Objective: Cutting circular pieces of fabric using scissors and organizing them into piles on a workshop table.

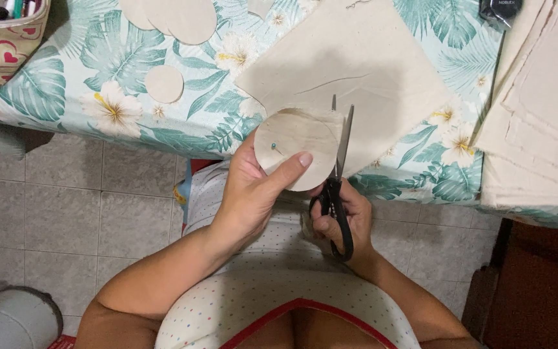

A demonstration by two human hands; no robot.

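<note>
Head view: our left hand (253, 187) pinches the pinned circle (298, 145), right hand (343, 223) grips open scissors (338, 174); cloth (356, 71) could slip and skew the cut.

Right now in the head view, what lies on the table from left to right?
Heart-print pouch → small fabric circle → pinned round piece held by the left hand → scissors in the right hand → stack of folded cloth.
</note>
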